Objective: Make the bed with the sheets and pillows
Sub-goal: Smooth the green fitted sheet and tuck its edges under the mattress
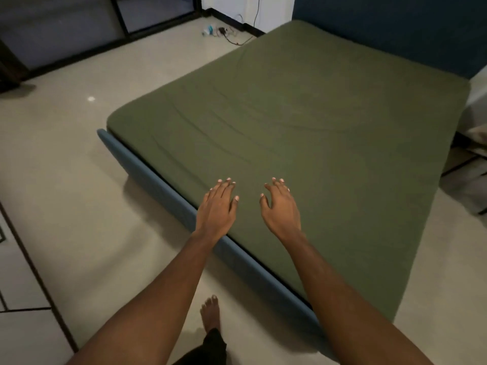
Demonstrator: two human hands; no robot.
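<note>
Left hand (216,206) and right hand (280,206) hover palms-down, fingers loosely spread, holding nothing. Smooth green sheet (303,122) shows soft creases toward 12 o'clock.

Pale floor (66,154), small white speck (91,98) on it at left. Tangle of black cables (232,35) + small white-blue obj (208,30) on floor nr white wall (263,9); one cable runs up wall. Dark-framed glass door (123,19) top left. Dark blue wall (395,27) top rt. Pale cabinet w/ dark trim (15,272) at left edge. Pale furniture (477,122) at rt edge, too blurry to ID.
</note>
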